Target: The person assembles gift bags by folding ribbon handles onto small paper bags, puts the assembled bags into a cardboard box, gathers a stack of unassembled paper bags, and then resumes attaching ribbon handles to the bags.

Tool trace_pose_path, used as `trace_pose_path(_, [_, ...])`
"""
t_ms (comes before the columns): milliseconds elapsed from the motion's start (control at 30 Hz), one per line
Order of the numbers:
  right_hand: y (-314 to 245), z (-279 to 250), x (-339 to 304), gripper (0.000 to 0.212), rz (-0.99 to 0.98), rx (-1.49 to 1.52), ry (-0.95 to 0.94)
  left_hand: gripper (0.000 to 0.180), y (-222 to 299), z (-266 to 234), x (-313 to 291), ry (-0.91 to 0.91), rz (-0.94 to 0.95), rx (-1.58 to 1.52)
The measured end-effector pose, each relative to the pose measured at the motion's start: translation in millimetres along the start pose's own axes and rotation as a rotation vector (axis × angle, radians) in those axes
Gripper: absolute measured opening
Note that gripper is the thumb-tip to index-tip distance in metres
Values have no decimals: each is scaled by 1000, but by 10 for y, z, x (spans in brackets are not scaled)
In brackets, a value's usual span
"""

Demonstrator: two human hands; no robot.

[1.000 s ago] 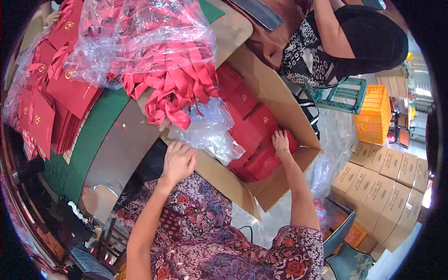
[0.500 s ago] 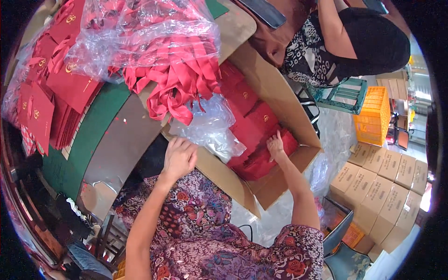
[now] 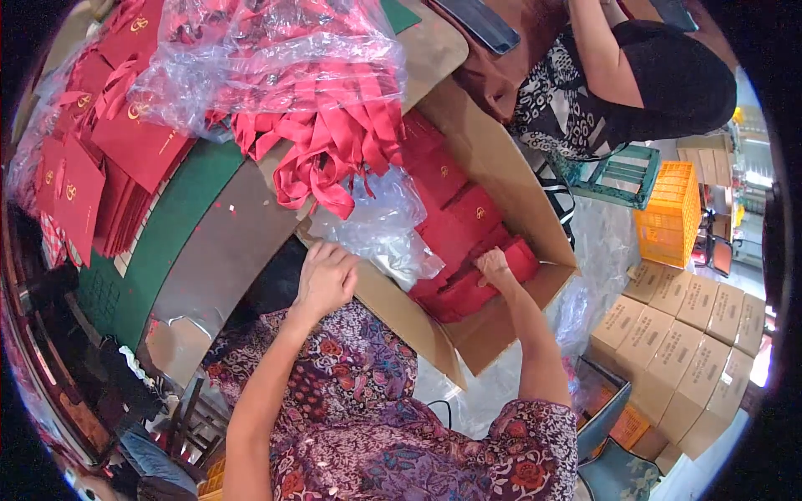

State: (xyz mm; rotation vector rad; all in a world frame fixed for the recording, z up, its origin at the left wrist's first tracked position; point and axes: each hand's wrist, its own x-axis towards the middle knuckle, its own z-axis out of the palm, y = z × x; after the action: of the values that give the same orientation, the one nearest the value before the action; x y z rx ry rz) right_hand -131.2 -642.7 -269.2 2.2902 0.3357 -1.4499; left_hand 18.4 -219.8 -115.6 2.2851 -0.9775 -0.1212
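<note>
2 bare forearms reach forward past a floral garment [image 3: 376, 451]. The left hand [image 3: 328, 280] is loosely curled, knuckles up, at the near long edge of an open cardboard box [image 3: 489, 334]; whether it grips that edge, the picture cannot tell. The right hand [image 3: 494, 265] is inside the box, fingers bent over the red bags [image 3: 455, 230] near the right end; whether it has hold of any cannot be told.

The box's long axis slants from upper left to lower right. The bags overlap in a row along that line, 2 gold emblems facing up; beneath the right hand, their edges run crosswise, lower left to upper right. A clear plastic bag [image 3: 380, 225] droops over the box's left side.

Beyond the left hand, a table [image 3: 238, 217] carries a green mat [image 3: 180, 221], a mass of red straps [image 3: 317, 179] partly under plastic, and another pile of red bags [image 3: 138, 150]. To the right sit brown cartons [image 3: 681, 359]; farther off are an orange crate [image 3: 668, 213], a green stool [image 3: 614, 179] and a co-worker [image 3: 660, 79] in black.
</note>
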Motion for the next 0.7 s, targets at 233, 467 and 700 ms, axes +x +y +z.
trace_pose_path(233, [211,-241,-540,66,-45,24,183,13,6,33,14,48,40,-8])
trace_pose_path(467, [470,-971,-1612,56,52,139,504,10,-6,16,2,92,74,-22])
trace_pose_path(700, [75,-1896,-2869,44,5,228,921,18,129,-155,-59,48,-104,-399])
